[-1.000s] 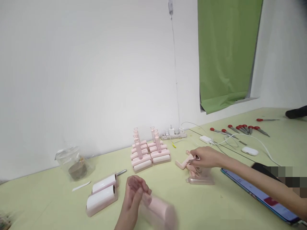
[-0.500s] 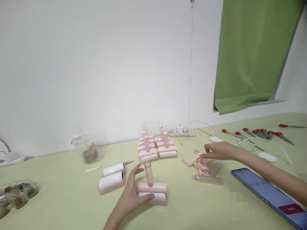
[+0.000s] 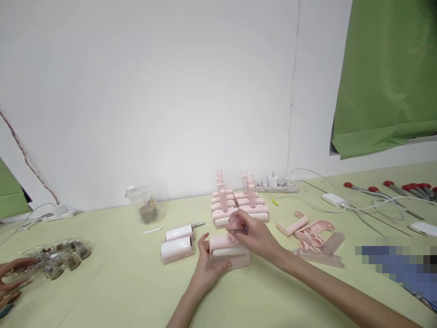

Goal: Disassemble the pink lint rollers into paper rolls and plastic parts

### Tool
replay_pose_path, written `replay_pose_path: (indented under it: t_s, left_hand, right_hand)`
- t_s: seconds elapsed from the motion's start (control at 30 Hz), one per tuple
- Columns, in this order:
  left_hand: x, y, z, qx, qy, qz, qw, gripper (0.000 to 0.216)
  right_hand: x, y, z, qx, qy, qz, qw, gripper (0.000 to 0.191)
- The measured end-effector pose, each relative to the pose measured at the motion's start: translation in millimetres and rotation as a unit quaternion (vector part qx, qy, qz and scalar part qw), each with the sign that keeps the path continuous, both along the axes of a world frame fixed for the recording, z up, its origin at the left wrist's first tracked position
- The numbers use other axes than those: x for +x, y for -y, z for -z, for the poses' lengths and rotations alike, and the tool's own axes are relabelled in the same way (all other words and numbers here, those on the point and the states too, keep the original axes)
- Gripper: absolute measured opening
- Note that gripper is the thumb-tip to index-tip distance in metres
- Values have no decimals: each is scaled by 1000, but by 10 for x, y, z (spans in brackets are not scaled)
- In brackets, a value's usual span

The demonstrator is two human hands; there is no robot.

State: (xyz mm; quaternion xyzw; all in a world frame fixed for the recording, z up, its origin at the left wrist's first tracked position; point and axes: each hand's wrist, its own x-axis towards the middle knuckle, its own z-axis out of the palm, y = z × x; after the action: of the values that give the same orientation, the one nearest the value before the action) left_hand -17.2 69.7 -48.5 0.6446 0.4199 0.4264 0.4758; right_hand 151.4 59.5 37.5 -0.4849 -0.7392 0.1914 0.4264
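In front of me on the table lies a pink lint roller with a white roll. My left hand is closed around its left end, thumb along the front. Above it, my right hand pinches the top of the roller's translucent pink handle. Those fingers cover most of the handle; whether they also hold a small part I cannot make out. Behind stand several similar lint rollers in two rows, heart-shaped loops on their upright handles. Left of my hands lie two white rolls.
Loose pink plastic parts are heaped to the right. Red-tipped tools, cables and a power strip lie farther back. At left, another person's hand is by several glass jars. A clear bag stands near the wall.
My right hand has moved left from the heap of pink parts to the top of the handle. My left hand stays on the lint roller. The view has swung left, and another person's hand now shows.
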Motion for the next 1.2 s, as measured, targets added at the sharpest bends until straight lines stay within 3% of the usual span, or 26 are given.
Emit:
replay_pose_path:
  t_s: [0.13,0.2,0.27,0.33,0.37,0.4,0.43,0.47,0.53,0.6,0.73,0.87,0.93,1.03,1.1,1.2]
  left_hand:
    - [-110,-26,-139,94,-20,-159,982,86]
    - [-126,9,-272,118,34,-208,971,75]
    - [-75,78,-423,51,129,-165,976,58]
    - [57,172,-542,-83,193,-19,977,63]
    - [149,222,-574,-175,228,88,954,72]
    - [251,270,-582,-244,257,151,923,75]
    - [357,314,-565,-286,282,168,900,69]
    - [459,354,-526,-303,303,156,890,62]
    - [625,417,-403,-263,311,63,911,56]
    - [708,460,-276,-222,289,14,931,60]
    - [624,495,-215,-222,230,57,946,57]
    - [457,481,-297,-260,187,190,928,61]
    - [432,466,-289,-274,180,224,918,65]
    - [468,436,-221,-284,206,171,921,68]
    - [502,415,-174,-284,221,124,925,66]
    - [520,399,-124,-282,227,91,928,65]
  right_hand:
    - [255,138,-200,22,-134,-14,991,29]
    - [414,252,-223,25,-146,-28,989,28]
    - [540,347,-164,31,-144,-31,989,27]
    - [598,392,-25,25,-143,-26,989,29]
    - [596,394,69,17,-151,-25,988,32]
    - [574,384,173,5,-169,-22,985,35]
    - [534,367,283,-10,-201,-14,979,39]
    - [481,349,393,-33,-244,3,969,42]
    - [364,323,581,-113,-344,59,930,47]
    - [270,330,698,-208,-406,88,885,48]
    - [247,407,716,-289,-433,0,854,45]
    - [432,427,575,-324,-371,-64,868,31]
    - [600,375,477,-293,-323,-54,898,30]
    - [937,188,324,-150,-141,109,972,37]
    - [1179,-3,243,-53,58,235,969,35]
    - [1456,-327,200,-35,203,248,947,15]
